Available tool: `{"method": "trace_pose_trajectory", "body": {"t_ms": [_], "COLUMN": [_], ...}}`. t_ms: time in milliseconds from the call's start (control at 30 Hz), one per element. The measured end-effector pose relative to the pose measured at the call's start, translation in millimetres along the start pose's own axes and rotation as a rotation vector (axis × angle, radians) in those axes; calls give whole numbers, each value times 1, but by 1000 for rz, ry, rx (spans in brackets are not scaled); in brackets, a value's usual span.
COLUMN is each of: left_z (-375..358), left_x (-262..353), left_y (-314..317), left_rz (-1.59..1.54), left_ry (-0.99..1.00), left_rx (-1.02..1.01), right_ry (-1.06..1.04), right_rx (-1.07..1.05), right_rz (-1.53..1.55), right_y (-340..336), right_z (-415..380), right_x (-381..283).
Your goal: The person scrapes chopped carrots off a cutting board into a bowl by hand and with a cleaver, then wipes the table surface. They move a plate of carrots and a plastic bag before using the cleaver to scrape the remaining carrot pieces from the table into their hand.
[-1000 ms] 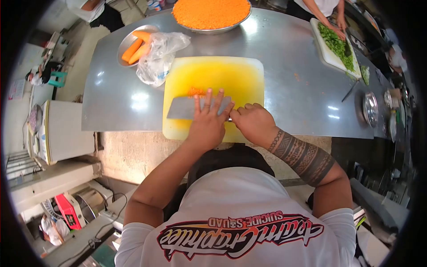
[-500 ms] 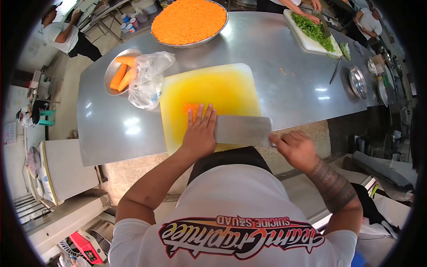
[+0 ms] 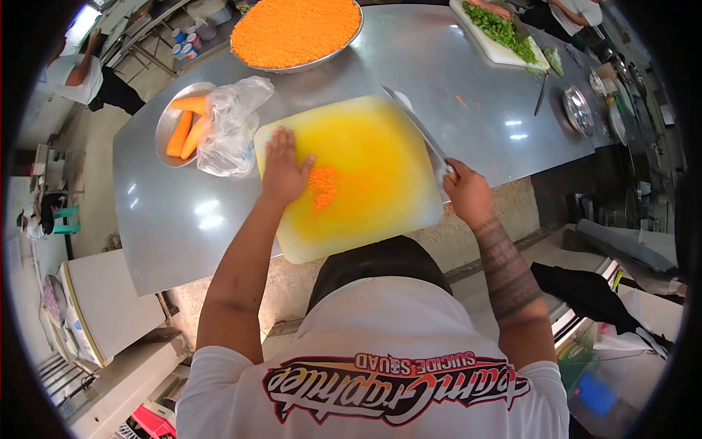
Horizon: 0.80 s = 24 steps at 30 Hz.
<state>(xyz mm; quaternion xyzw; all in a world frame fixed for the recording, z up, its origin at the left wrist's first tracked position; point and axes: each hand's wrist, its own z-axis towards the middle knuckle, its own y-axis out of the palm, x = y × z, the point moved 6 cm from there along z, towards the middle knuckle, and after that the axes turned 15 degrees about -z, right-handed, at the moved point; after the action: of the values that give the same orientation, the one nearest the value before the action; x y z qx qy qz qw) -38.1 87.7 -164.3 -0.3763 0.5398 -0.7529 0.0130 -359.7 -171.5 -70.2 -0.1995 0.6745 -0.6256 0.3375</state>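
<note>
My left hand (image 3: 287, 168) lies with fingers stretched out at the left side of a yellow-stained white cutting board (image 3: 365, 212). Beside its thumb is a small patch of finely chopped carrot (image 3: 320, 189), with a few bits trailing to the right. In my right hand (image 3: 469, 194) is the handle of a cleaver (image 3: 423, 130). Its blade appears nearly edge-on, along the board's upper right side and pointing away from me. The board sits at a slant, its near corner reaching the table's front edge by my waist.
A bowl (image 3: 167, 150) of whole carrots and a crumpled plastic bag (image 3: 230, 132) stand left of the board. Behind is a large basin heaped with chopped carrot (image 3: 296, 33). Back right, a person's hand is at chopped greens (image 3: 504, 33); a metal bowl (image 3: 578, 111) stands nearer.
My left hand has slid left off the chopped carrot. My right hand has swung the cleaver from lying flat across the board to its right side. The board has turned slightly.
</note>
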Motion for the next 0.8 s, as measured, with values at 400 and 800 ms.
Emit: {"method": "trace_pose_trajectory", "body": {"t_ms": [400, 800], "left_z": [-65, 13], "left_x": [24, 44], "left_y": [-47, 28], "left_rz": [-751, -308], "left_ry": [105, 214], "left_rx": [348, -120], "right_ry": [-202, 35], "right_rx": [-218, 41], "right_rz": [71, 3], "right_y": [27, -14], "right_z": [-82, -17], "right_x": [-115, -28]}}
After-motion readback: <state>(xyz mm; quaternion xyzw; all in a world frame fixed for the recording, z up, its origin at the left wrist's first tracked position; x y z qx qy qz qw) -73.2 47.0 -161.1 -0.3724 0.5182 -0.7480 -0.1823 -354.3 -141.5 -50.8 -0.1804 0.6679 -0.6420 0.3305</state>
